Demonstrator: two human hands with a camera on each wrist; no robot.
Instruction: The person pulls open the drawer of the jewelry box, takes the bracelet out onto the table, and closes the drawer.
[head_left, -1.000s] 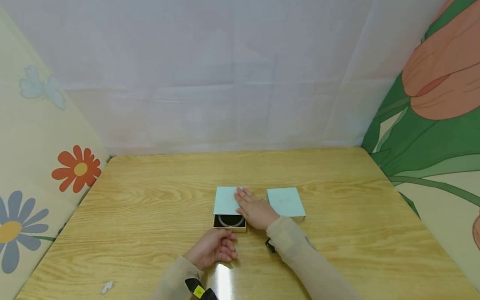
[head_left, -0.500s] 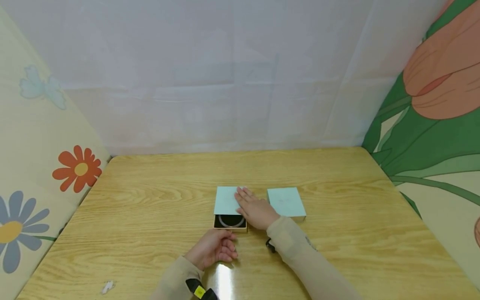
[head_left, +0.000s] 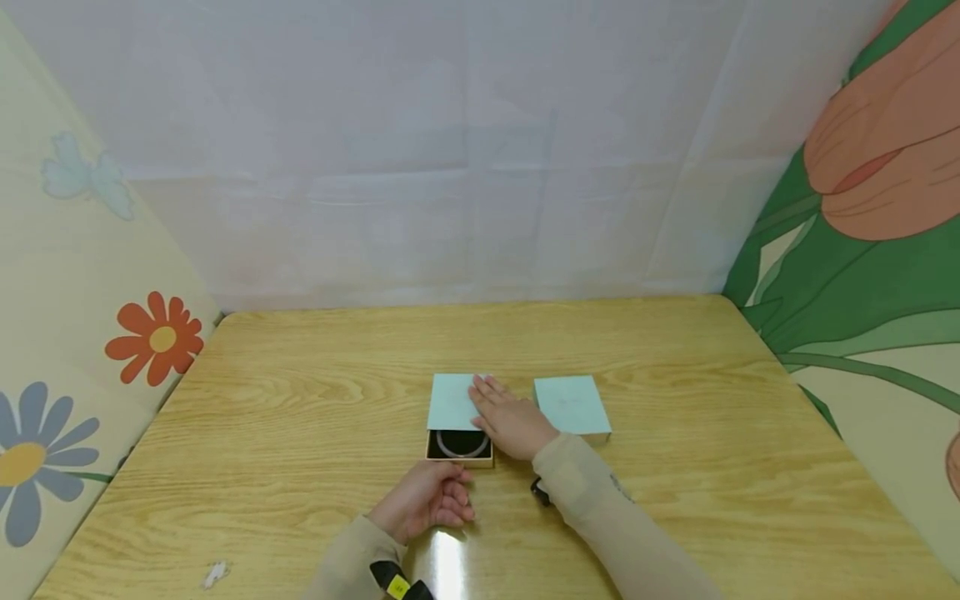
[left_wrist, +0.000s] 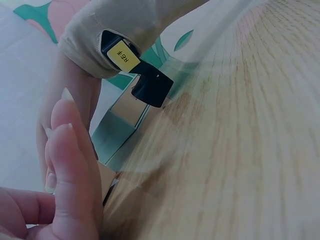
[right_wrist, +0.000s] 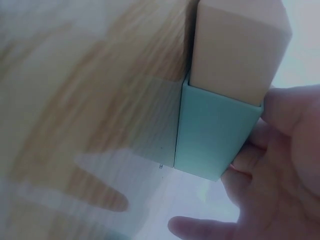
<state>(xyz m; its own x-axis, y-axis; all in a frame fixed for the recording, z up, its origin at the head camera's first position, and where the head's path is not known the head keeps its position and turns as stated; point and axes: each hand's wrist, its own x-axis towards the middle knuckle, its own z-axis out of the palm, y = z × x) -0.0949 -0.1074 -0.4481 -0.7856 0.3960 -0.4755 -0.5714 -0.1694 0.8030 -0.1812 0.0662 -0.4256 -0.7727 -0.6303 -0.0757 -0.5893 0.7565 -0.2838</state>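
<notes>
A pale blue sleeve box (head_left: pixel 452 402) lies mid-table with its tan drawer (head_left: pixel 485 461) partly slid out toward me. A pale ring-shaped bracelet (head_left: pixel 461 455) shows on the drawer's black lining, its far part hidden under the sleeve. With fingers fairly straight, my right hand (head_left: pixel 513 421) rests across the sleeve's right side; the right wrist view shows it along the sleeve's side (right_wrist: pixel 215 130). My left hand (head_left: pixel 429 502) is at the drawer's front edge, thumb and forefinger pinching there and the other fingers curled. The exact pinch point is hidden.
A second pale blue box (head_left: pixel 572 405) stands to the right, near my right forearm. A small white scrap or mark (head_left: pixel 216 574) is at the table's front left. The wooden table (head_left: pixel 300 375) ends at a white cloth backdrop (head_left: pixel 450 208), with flower-patterned panels at both sides.
The drawer has come slightly further out toward me, so more of the bracelet shows. My left hand has moved back a little with it. My right hand has stayed on the sleeve.
</notes>
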